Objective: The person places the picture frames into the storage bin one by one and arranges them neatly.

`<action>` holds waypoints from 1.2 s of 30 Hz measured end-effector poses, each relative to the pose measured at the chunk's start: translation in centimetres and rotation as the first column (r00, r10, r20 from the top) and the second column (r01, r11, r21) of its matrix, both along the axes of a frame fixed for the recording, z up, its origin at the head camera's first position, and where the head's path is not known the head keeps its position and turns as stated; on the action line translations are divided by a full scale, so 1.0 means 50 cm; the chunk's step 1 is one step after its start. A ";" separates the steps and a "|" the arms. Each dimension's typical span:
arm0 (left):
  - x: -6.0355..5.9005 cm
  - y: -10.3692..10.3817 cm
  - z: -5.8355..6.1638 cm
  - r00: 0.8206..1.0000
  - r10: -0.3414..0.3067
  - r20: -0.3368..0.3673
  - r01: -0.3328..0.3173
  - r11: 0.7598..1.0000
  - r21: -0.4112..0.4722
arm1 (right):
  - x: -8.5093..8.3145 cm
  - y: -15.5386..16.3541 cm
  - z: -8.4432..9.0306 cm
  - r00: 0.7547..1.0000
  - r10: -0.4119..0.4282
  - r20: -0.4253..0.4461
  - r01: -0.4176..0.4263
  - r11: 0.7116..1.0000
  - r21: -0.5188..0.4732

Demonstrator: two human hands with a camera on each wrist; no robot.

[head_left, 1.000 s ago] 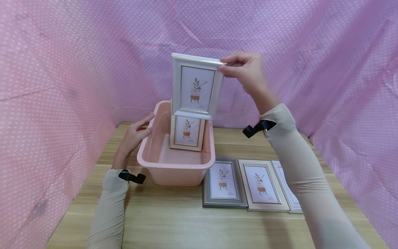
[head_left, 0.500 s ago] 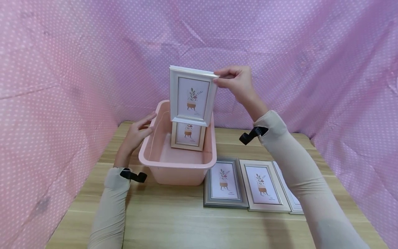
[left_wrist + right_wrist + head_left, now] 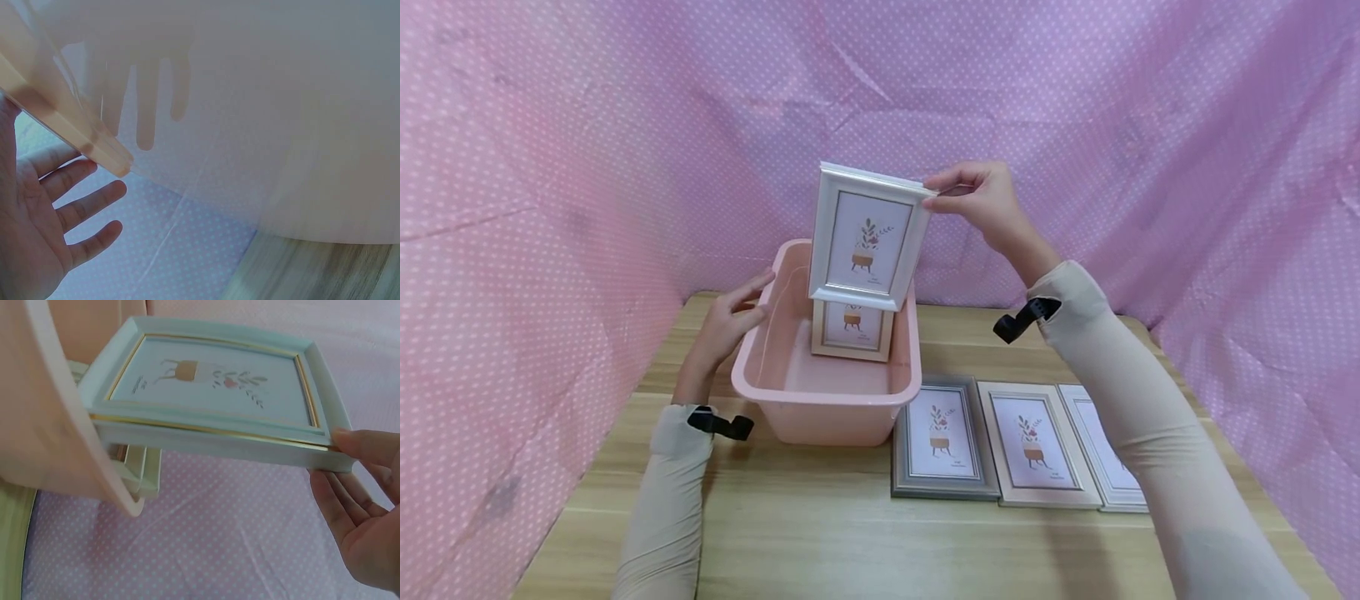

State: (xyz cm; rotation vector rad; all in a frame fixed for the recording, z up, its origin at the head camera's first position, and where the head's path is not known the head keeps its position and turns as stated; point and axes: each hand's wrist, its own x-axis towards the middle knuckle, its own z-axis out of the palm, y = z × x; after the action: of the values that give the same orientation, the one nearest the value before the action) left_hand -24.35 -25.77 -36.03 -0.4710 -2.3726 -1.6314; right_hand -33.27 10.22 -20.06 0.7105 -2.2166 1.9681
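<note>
Between thumb and fingers, my right hand (image 3: 988, 208) pinches the upper right corner of a white picture frame (image 3: 833, 225) with a potted-plant print. Its lower end overlaps the mouth of a pink plastic basin (image 3: 835, 425), tilted upright. Behind and below it, a cream picture frame (image 3: 850, 353) stands inside the basin, its upper part hidden. On the basin's left rim my left hand (image 3: 724, 329) rests, fingers spread and mostly straight in the left wrist view. The right wrist view shows the white frame's gold-lined edge, with fingers under it and the thumb on top.
To the basin's right, a grey picture frame (image 3: 943, 492), a cream picture frame (image 3: 1048, 497) and a white picture frame (image 3: 1116, 450) lie flat in a row. The right sleeve partly covers the last one. Pink dotted cloth (image 3: 587, 167) surrounds the wooden table (image 3: 820, 533).
The right hand has lowered the white frame toward the basin, then shifted slightly right with it. The left hand has stayed at the rim.
</note>
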 end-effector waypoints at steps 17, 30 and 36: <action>-0.043 -0.021 -0.053 1.000 -0.006 -0.031 0.006 1.000 0.005 | -0.027 0.013 -0.045 0.999 0.035 0.033 -0.044 0.941 0.336; -0.003 0.004 0.002 1.000 -0.015 -0.011 0.016 1.000 0.021 | -0.022 -0.007 -0.083 0.995 0.089 0.042 -0.098 0.917 0.387; -0.006 -0.001 -0.005 1.000 -0.007 -0.010 0.007 1.000 0.001 | -0.020 -0.013 -0.101 0.992 0.118 0.037 -0.123 0.906 0.404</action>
State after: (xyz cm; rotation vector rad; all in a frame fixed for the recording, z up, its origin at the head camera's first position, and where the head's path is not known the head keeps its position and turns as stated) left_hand -24.63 -25.80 -36.25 -0.4872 -2.3655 -1.6296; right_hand -34.24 9.58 -25.09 0.9001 -2.6847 1.5652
